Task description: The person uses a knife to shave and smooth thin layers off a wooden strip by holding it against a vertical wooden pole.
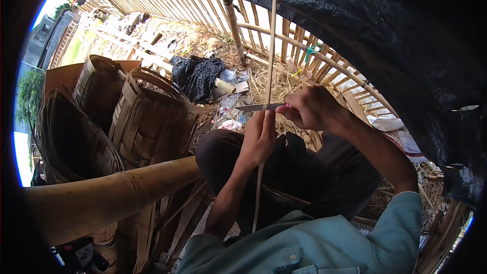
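A long thin bamboo strip (273,35) runs nearly upright past my chest and up beyond the top of the view. My left hand (258,136) is closed round it above my knee, thumb and fingers pinching it. In my right hand (312,107) is a knife (253,107), gripped by its handle. Its blade points left and lies across the strip, just above my left fingertips. Most of the handle is hidden by my right fingers.
A thick bamboo pole (111,193) crosses at my left, with rolled woven bamboo mats (147,116) behind it. Ahead lie a dark cloth (197,76) and litter on straw. A bamboo fence (193,7) stands beyond; black plastic sheeting (385,35) hangs at the upper right.
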A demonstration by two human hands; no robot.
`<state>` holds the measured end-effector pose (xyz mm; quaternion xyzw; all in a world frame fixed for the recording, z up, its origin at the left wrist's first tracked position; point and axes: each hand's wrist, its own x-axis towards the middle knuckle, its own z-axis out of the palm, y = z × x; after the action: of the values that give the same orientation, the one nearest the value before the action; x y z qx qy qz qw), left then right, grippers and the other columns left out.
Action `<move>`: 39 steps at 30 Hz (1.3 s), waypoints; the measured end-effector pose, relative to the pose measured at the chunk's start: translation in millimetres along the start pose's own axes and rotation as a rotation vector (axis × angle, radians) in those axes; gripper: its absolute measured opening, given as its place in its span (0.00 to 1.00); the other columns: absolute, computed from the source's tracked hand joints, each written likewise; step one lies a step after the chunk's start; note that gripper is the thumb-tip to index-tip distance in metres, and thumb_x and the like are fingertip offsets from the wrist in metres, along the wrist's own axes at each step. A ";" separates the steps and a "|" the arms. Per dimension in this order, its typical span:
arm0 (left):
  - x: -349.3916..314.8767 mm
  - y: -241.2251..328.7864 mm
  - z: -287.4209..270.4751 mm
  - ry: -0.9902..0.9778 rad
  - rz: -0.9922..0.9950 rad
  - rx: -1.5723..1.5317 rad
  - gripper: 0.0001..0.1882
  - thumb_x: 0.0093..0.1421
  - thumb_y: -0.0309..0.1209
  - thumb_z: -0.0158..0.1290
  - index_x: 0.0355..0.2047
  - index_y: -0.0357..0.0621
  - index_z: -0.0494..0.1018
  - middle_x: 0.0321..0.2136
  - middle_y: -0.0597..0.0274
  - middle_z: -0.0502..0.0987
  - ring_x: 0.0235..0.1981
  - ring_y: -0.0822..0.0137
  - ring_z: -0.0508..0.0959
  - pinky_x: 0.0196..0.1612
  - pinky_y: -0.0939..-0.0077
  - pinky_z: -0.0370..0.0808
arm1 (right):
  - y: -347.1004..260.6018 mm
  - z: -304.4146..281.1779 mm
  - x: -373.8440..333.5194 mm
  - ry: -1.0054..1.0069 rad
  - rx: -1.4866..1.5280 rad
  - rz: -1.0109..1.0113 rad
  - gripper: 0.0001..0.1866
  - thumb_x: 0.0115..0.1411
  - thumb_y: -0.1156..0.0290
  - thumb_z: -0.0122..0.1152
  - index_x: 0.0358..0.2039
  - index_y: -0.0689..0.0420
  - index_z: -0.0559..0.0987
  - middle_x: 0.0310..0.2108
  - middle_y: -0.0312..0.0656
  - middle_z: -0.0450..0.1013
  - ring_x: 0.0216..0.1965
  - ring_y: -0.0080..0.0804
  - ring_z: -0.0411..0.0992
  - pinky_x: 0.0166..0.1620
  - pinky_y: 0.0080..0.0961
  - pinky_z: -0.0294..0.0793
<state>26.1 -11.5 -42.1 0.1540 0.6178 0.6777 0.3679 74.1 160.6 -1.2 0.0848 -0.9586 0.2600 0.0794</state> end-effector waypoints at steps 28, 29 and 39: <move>-1.2 17.2 7.2 0.012 0.068 -0.038 0.06 0.60 0.27 0.49 0.31 0.35 0.69 0.18 0.64 0.71 0.12 0.79 0.69 0.13 0.85 0.63 | 4.5 2.5 -5.5 -0.046 -0.044 0.007 0.26 0.59 0.50 0.48 0.15 0.59 0.71 0.09 0.46 0.65 0.14 0.45 0.69 0.19 0.36 0.68; -0.8 15.6 7.4 0.015 0.069 -0.040 0.06 0.60 0.27 0.49 0.31 0.35 0.69 0.18 0.64 0.71 0.12 0.79 0.69 0.13 0.85 0.63 | 2.4 4.8 -6.7 -0.050 -0.061 0.007 0.27 0.59 0.49 0.47 0.15 0.59 0.71 0.09 0.46 0.65 0.14 0.45 0.69 0.19 0.36 0.68; -3.1 14.4 13.1 0.133 0.107 0.174 0.11 0.59 0.28 0.50 0.21 0.36 0.67 0.12 0.67 0.68 0.11 0.80 0.67 0.12 0.85 0.61 | 9.2 17.2 -2.4 0.166 -0.210 0.013 0.27 0.59 0.50 0.48 0.14 0.59 0.70 0.06 0.45 0.63 0.10 0.43 0.68 0.15 0.34 0.67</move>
<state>32.4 -3.7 -25.1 0.1727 0.6881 0.6491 0.2745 72.8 159.9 -20.8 0.0480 -0.9711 0.1650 0.1655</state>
